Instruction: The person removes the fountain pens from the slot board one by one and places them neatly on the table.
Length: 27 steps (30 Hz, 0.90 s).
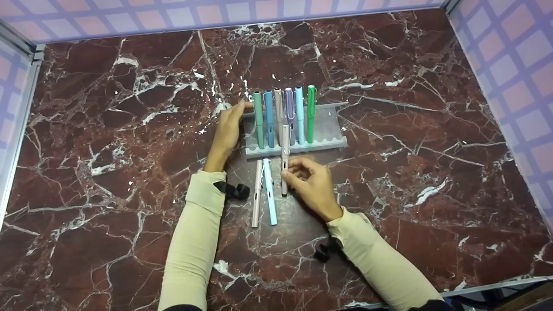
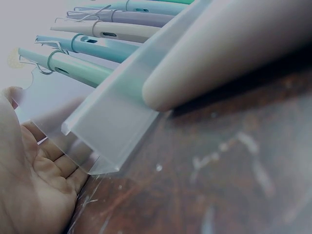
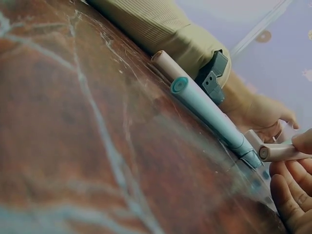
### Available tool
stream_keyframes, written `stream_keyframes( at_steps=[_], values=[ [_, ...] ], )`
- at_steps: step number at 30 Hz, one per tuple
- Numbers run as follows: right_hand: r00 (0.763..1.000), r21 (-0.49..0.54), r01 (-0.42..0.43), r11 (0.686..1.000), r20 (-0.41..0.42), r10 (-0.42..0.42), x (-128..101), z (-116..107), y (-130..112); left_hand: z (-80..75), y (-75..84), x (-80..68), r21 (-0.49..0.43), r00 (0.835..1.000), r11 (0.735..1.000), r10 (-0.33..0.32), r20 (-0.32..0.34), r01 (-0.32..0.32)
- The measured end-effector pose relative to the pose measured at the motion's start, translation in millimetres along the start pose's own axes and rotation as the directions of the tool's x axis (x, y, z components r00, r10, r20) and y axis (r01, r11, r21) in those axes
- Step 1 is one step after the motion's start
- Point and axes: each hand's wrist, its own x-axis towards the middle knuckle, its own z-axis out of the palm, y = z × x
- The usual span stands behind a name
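My right hand (image 1: 313, 183) pinches a pale pink pen (image 1: 285, 144) between thumb and fingers near its lower end. In the head view this pen's upper part overlaps the front of a clear pen stand (image 1: 326, 125). At the stand's left side, my left hand (image 1: 228, 131) holds its edge; in the left wrist view its curled fingers (image 2: 61, 163) show through the clear panel. Several capped pens lean side by side in the stand, among them a grey-green pen (image 1: 258, 121), a blue pen (image 1: 269, 114), a purple pen (image 1: 290, 106) and a bright green pen (image 1: 310, 114).
In front of the stand, another pale pink pen (image 1: 256, 198) and a light blue pen (image 1: 270, 194) lie side by side on the dark red marbled table (image 1: 410, 142). Patterned panels (image 1: 207, 13) border the table at the back and sides.
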Motion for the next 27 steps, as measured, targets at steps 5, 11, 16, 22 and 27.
stream_keyframes(
  at_steps=[5, 11, 16, 22, 27],
  values=[
    [1.0, -0.043, -0.013, 0.999, 0.012, 0.013, -9, 1, -3, 0.1, -0.9, -0.9, 0.009, 1.0, 1.0, 0.007, -0.007, -0.006],
    [0.999, -0.076, -0.033, 0.997, 0.014, 0.035, -28, 2, -8, -1.1, -1.2, -1.2, -0.007, 1.0, 1.0, 0.004, 0.003, -0.004],
    [0.999, -0.14, -0.043, 0.989, 0.014, 0.046, -43, 2, -13, -1.3, 0.8, -0.9, 0.041, 1.0, 0.999, 0.013, -0.019, -0.012],
    [0.997, -0.263, -0.07, 0.962, 0.012, 0.075, -44, 3, -16, -0.6, 0.5, -0.8, 0.051, 1.0, 0.999, -0.001, -0.015, 0.002],
    [0.995, -0.317, -0.09, 0.944, 0.002, 0.096, -42, 3, -18, -0.3, 0.0, -0.3, 0.053, 1.0, 0.998, 0.027, -0.012, -0.027]
  ],
)
